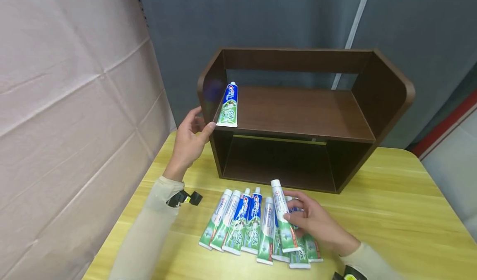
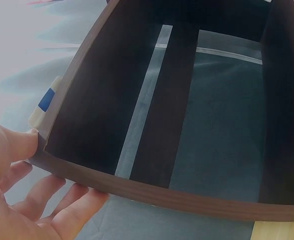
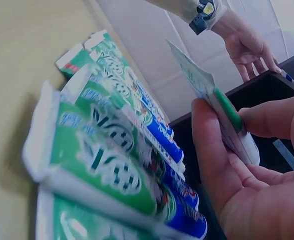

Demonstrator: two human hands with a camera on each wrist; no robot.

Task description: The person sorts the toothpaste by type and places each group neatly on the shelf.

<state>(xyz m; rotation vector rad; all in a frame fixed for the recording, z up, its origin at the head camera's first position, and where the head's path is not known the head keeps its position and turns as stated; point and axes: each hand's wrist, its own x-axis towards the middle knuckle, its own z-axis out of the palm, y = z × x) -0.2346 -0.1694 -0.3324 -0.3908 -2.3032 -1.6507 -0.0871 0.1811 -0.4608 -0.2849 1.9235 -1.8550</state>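
My right hand [image 1: 316, 220] pinches a white and green toothpaste tube [image 1: 282, 213] between thumb and fingers, its white cap pointing toward the shelf. In the right wrist view that tube [image 3: 214, 102] is raised beside the others, seen nearly edge-on. Below it, several toothpaste tubes [image 1: 253, 222], some blue and green, some white and green, lie side by side on the table, partly overlapping. With thumb and fingers, my left hand [image 1: 190, 141] holds the left side panel of a dark brown two-tier shelf [image 1: 298, 110]. Close to that thumb, a blue and green Crest toothpaste tube [image 1: 229, 106] lies on the upper tier.
The shelf stands toward the back of a light wood table [image 1: 406, 201]. Its lower compartment [image 1: 279, 160] opens toward me, behind the row of tubes. A pale cloth wall [image 1: 74, 106] runs along the left, and a dark grey curtain [image 1: 261, 19] hangs behind.
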